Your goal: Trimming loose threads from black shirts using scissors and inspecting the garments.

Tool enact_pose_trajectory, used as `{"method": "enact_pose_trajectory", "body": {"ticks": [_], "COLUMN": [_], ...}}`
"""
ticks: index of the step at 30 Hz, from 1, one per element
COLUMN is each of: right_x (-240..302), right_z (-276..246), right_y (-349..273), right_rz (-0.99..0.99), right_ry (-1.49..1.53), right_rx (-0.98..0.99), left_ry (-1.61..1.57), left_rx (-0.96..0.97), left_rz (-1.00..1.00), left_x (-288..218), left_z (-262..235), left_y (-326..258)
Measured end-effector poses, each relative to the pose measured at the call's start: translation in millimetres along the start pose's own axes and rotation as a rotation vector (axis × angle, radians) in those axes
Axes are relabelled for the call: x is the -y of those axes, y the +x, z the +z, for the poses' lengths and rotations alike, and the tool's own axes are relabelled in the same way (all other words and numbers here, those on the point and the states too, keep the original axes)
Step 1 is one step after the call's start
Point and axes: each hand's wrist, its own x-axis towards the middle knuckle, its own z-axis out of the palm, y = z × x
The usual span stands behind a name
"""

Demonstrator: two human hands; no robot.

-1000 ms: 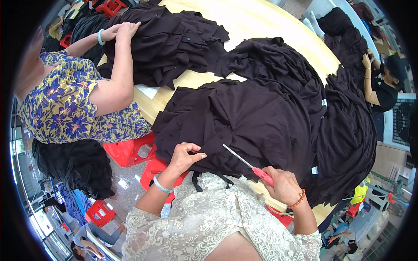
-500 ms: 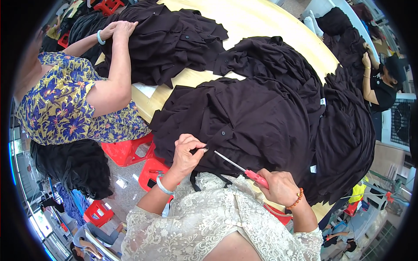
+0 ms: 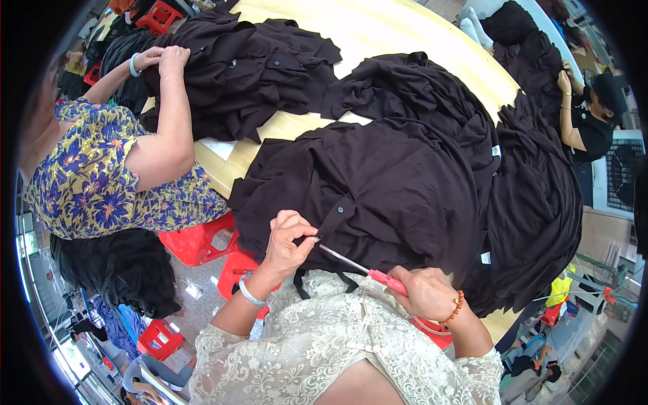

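My left hand (image 3: 286,248) pinches a small dark end of the black garment (image 3: 398,182) between thumb and fingertips. In my right hand (image 3: 428,293) is a screwdriver-like tool (image 3: 387,280) with a pinkish-red handle and a long, thin metal shaft. Its tip is at the pinched fabric, by my left fingertips; whether it is inside the fabric I cannot tell. The garment lies bunched on the table, its front edge at my lap. A dark button (image 3: 340,210) shows on a flap just beyond my left hand.
More black garments (image 3: 540,202) are heaped to the right. The pale yellow table (image 3: 378,27) curves away behind. At left, a person in a floral top (image 3: 101,169) handles another black pile (image 3: 250,67). Red stools (image 3: 192,244) stand at left; another person (image 3: 594,128) works at far right.
My right hand has brought the tool left, closing the gap between its tip and my left fingertips. My left hand keeps its pinch. The head view has shifted slightly.
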Motion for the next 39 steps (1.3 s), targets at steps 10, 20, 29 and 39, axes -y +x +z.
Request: {"method": "enact_pose_trajectory", "body": {"ticks": [10, 20, 29, 39], "right_x": [-29.0, -129.5, -136.1, -73.3], "right_z": [26.8, -76.1, -54.9, 14.7], "right_y": [35.2, 54.5, 66.4, 77.5], "right_rz": [-0.077, 0.397, 0.266, 0.236], "right_ry": [0.388, -0.111, 0.166, 0.244], "right_rx": [-0.018, -0.791, -0.619, -0.734], "left_ry": [-0.234, 0.014, 0.047, 0.403], "left_rx": [-0.175, -0.467, -0.191, -0.230], "left_rz": [0.306, 0.617, 0.160, -0.420], "left_x": [-56.8, -92.2, 10.6, 116.4], "left_z": [-49.9, -55.0, -24.0, -55.7], "left_y": [72.9, 234.8, 200.0, -22.7]}}
